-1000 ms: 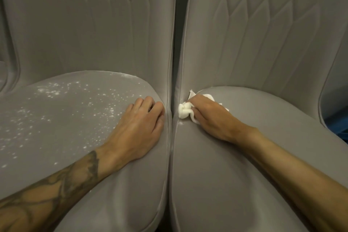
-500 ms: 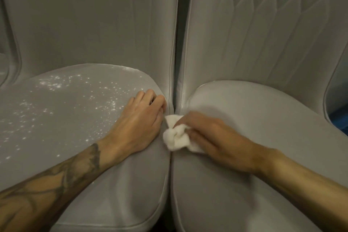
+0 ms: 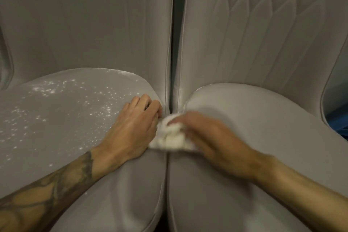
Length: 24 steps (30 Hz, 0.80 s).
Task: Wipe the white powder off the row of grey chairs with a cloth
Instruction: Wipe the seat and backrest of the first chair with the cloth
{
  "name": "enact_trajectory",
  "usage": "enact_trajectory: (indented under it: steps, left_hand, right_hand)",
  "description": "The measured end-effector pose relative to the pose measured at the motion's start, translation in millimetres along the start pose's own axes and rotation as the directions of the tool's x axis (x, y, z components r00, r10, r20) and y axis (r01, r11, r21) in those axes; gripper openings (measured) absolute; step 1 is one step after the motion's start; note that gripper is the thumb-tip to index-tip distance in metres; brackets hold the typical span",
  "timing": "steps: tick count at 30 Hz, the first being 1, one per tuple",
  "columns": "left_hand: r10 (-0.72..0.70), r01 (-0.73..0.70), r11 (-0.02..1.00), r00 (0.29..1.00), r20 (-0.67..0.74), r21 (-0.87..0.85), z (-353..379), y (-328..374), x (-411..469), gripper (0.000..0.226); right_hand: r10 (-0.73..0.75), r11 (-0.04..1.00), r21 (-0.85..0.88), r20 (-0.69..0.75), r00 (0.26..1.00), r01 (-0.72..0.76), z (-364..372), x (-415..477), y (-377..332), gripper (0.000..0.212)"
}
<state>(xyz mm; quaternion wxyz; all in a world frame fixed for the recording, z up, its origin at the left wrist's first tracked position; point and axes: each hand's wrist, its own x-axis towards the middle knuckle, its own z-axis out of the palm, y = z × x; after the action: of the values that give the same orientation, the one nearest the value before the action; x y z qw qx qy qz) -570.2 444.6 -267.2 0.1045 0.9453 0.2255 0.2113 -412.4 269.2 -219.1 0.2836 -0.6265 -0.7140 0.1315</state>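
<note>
- Cloth [image 3: 170, 135]: we judge it soft, light, limp; bunches easily, so best held as a wad w/ fingertips pressing on top, not pinched at a corner.
- Looks: white, crumpled, motion-blurred, sitting mid-frame over the seam between the two grey chairs.
- Right hand [image 3: 205, 133] closed round the cloth, pressing it down; left hand [image 3: 134, 128] lies flat, fingers loosely curled, holding nothing, on the left seat [image 3: 56, 137], touching the cloth's edge.
- White powder [image 3: 62, 100] speckles centre-left of frame; right seat [image 3: 263, 128] looks clean.
- We'd guess powder smears if wad isn't refolded.
</note>
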Motion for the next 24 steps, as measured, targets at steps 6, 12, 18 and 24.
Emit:
enact_trajectory:
  steps: [6,12,18,24]
  left_hand:
    - [-0.014,0.013,1.000,1.000,-0.005,-0.020,-1,2,0,0.020]
    - [0.001,-0.001,0.999,1.000,-0.022,-0.038,0,2,-1,0.021]
    - [0.018,-0.018,1.000,0.999,-0.030,-0.004,0,2,0,0.022]
    - [0.027,-0.026,0.999,0.999,-0.034,0.040,2,1,-1,0.021]
  right_hand:
    - [0.140,0.944,0.270,0.188,0.972,-0.188,20,-21,-19,0.028]
    - [0.425,0.905,-0.010,-0.056,0.903,-0.426,-44,13,45,0.032]
    - [0.642,0.643,-0.154,-0.426,0.638,-0.750,-51,46,120,0.053]
    - [0.514,0.792,-0.237,-0.238,0.824,-0.563,-34,53,120,0.023]
